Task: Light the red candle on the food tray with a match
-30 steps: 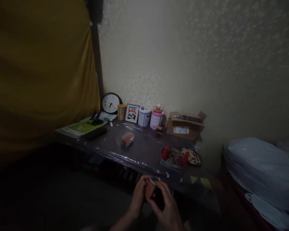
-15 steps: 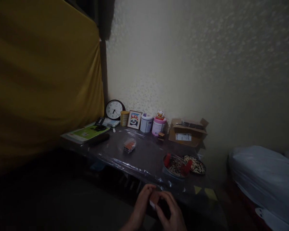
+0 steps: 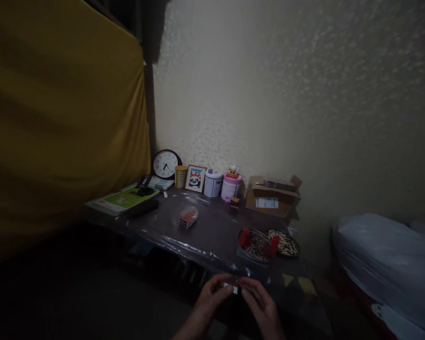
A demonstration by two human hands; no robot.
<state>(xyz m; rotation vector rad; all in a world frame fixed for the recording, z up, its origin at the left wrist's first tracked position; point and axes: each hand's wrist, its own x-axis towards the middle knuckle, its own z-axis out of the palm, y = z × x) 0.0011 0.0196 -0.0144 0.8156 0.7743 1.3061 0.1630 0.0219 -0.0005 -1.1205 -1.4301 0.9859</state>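
Note:
Low in the view, at the table's near edge, I hold a small box (image 3: 231,287) with a white face and a brownish side. My left hand (image 3: 212,300) pinches its left part between thumb and fingers. My right hand (image 3: 262,304) has its fingertips closed at the box's right end. Dim light and my fingers hide much of the box. A clear plastic packet (image 3: 189,217) with reddish-brown boxes in it lies on the table, and a small brown box (image 3: 234,202) is near the pink-lidded tin (image 3: 231,187).
Beyond my hands on the plastic-covered table (image 3: 207,231) are a round dish (image 3: 255,245) with red pieces, and a patterned plate (image 3: 285,242). A cardboard box (image 3: 271,196), white tin (image 3: 213,183), panda picture (image 3: 195,178), clock (image 3: 166,164) and green book (image 3: 127,198) stand or lie farther back.
The small box has turned in my hands, with its white face now toward me. My right hand has shifted slightly right and its fingers have moved to the box's end. The view has shifted slightly.

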